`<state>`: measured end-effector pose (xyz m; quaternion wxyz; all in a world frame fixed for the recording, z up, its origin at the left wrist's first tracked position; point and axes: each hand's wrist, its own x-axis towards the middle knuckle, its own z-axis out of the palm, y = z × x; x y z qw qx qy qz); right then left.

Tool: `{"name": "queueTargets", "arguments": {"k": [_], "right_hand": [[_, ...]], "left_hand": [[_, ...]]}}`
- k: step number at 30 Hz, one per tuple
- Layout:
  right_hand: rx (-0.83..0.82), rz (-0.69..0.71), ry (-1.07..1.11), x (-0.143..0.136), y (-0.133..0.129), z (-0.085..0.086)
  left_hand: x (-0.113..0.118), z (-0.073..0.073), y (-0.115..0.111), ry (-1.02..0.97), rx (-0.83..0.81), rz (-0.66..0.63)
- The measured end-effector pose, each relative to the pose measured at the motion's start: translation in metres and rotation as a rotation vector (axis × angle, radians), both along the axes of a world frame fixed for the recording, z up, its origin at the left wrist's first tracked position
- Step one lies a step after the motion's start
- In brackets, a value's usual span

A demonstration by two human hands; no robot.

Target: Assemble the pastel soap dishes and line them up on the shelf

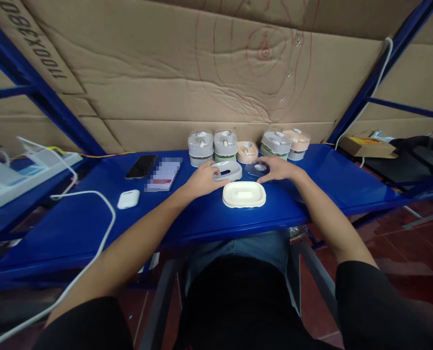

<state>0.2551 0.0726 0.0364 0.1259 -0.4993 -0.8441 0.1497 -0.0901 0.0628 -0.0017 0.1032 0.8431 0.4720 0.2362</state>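
Observation:
My left hand (202, 179) has its thumb and fingers closed around the left end of a grey oval piece (237, 172) with an opening in its middle. My right hand (280, 169) grips the right edge of a clear lid (251, 171) that bears a round pale label. Both pieces are low over the blue table, side by side; whether they rest on it I cannot tell. Just in front of them a cream oval tray (244, 200) with a raised bar in its middle lies on the table.
Behind my hands stand clear-lidded containers: grey (200, 146), grey-and-green (225, 146), a low peach one (247, 151), another grey-and-green (275, 144) and a tall peach one (298, 142). Left lie a dark phone (141, 166), a lit phone (165, 174), a white case (128, 199) and a white cable (109, 214).

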Motion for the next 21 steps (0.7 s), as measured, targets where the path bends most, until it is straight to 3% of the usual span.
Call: {"name": "queueTargets", "arguments": {"k": [16, 21], "right_hand": [[0.005, 0.02, -0.009, 0.002, 0.006, -0.006], [0.032, 0.042, -0.018, 0.007, 0.012, -0.012]], "left_hand": [[0.001, 0.004, -0.003, -0.065, 0.008, 0.025], [0.01, 0.011, -0.022, -0.155, 0.064, -0.127]]}}
